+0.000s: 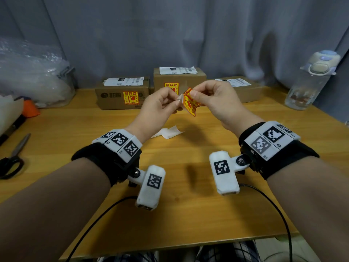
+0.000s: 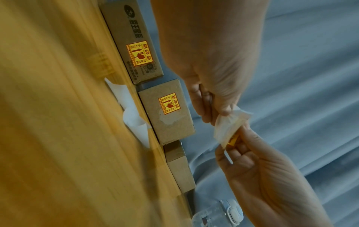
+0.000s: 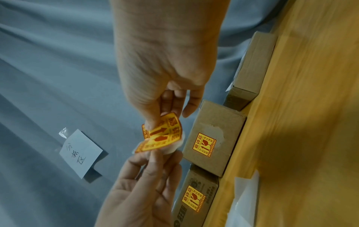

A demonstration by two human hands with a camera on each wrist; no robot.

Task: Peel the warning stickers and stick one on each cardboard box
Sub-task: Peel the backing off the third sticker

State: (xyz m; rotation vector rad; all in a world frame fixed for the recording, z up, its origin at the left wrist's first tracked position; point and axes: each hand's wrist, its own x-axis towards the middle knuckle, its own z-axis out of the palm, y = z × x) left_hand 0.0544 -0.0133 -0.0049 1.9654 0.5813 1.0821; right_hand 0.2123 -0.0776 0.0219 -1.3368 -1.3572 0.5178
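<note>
Both hands are up off the counter (image 1: 56, 129), pulling a warning sticker (image 1: 189, 103) away from its white backing paper (image 2: 226, 127). The left hand (image 1: 160, 108) pinches the backing between thumb and fingers (image 2: 223, 107); the right hand (image 1: 215, 101) pinches one edge of the yellow-and-red sticker, the other fingers loosely curled. Sticker and backing hang between the two sets of fingertips, partly parted.

The sticker looks thin and floppy: it already curls over on itself. I would judge it weightless but prone to fold and stick to itself or to skin, so holding it by the very edge seems best.

Just beyond the fingers stands a row of three cardboard boxes. The left box (image 1: 120, 95) and the middle box (image 1: 179, 78) each carry a sticker on the front. The right box (image 1: 243, 89), behind the right hand, shows none that I can see. Spent backing papers (image 1: 170, 131) lie on the counter below the hands.
</note>
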